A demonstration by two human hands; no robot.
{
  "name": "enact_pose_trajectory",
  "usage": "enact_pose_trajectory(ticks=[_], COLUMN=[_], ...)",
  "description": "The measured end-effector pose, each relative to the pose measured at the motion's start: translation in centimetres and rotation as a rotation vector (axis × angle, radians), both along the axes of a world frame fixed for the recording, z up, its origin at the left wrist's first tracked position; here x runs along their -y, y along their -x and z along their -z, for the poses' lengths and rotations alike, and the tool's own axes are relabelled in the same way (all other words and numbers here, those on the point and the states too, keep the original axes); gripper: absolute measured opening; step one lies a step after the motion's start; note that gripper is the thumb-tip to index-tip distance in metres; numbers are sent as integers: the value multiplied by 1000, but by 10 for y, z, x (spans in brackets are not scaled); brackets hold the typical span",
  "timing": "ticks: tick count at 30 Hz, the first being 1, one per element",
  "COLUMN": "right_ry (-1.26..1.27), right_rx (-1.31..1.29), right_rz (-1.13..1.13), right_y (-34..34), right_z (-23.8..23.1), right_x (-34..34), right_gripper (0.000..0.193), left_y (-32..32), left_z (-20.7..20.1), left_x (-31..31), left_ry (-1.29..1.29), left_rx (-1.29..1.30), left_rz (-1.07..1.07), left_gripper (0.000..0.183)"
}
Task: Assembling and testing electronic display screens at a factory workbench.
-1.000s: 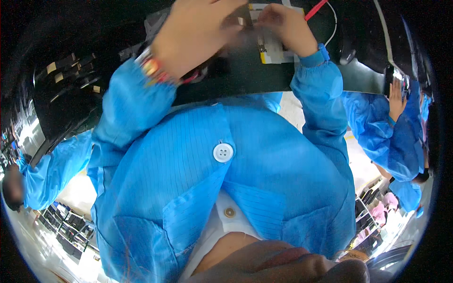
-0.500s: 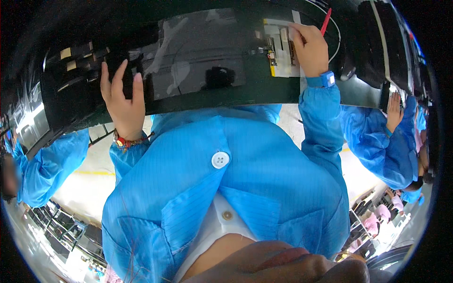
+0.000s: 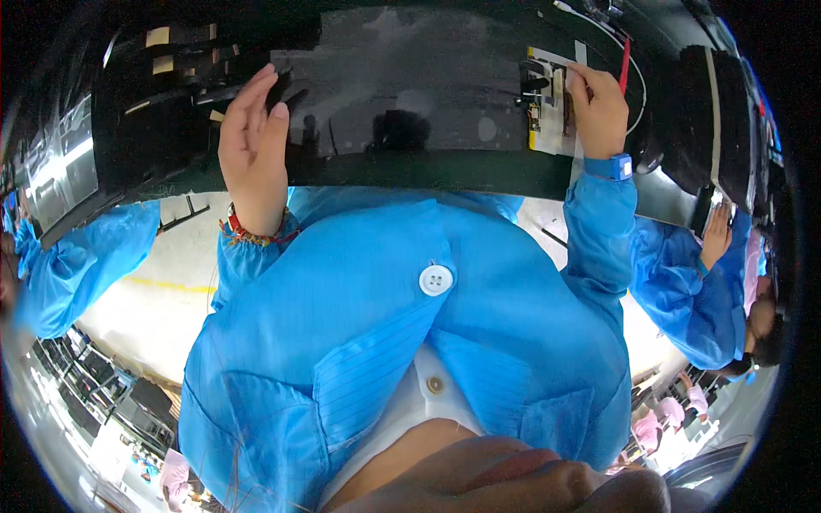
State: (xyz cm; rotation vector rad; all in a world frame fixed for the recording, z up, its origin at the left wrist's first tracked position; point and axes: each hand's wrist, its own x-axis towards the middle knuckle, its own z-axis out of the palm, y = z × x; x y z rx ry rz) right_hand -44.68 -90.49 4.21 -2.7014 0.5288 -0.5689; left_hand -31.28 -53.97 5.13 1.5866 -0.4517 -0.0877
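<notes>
Over the dark tabletop, my left hand (image 3: 254, 158) is open, its fingers stretched out and thumb apart. A thin dark piece (image 3: 294, 83) lies by its fingertips, and a small tan piece (image 3: 216, 115) shows beside its outer edge; contact with either is unclear. Right of the middle lies a flat white plate (image 3: 552, 137) with yellow edge marks and a small circuit strip (image 3: 535, 114). My right hand (image 3: 601, 111) rests at that plate's right side, thumb and forefinger pinched together. What lies between those fingertips is hidden.
A glossy translucent sheet (image 3: 479, 77) covers the table's middle. Several small tan and dark pieces (image 3: 162, 64) lie at the far left. Beyond my right hand are a red pen-like tool (image 3: 625, 64) and a white cable (image 3: 590, 19). A co-worker's hand (image 3: 717, 238) is at the right.
The whole view has shifted, moving the table's things up and right in the picture. My left hand's spread fingers have drawn closer together. My right hand stays pinched at the plate's side.
</notes>
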Motion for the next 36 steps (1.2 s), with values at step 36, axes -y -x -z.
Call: enact_pose_trajectory(ticks=[36], right_ry=[-308], right_rx=[-142], right_rz=[-50], right_y=[-6], right_z=[-20], right_x=[24], right_gripper=[21], left_y=[-77], left_z=[-7], left_x=[28], left_ry=[-35], left_rx=[-547], left_rz=[-42], left_gripper=[50])
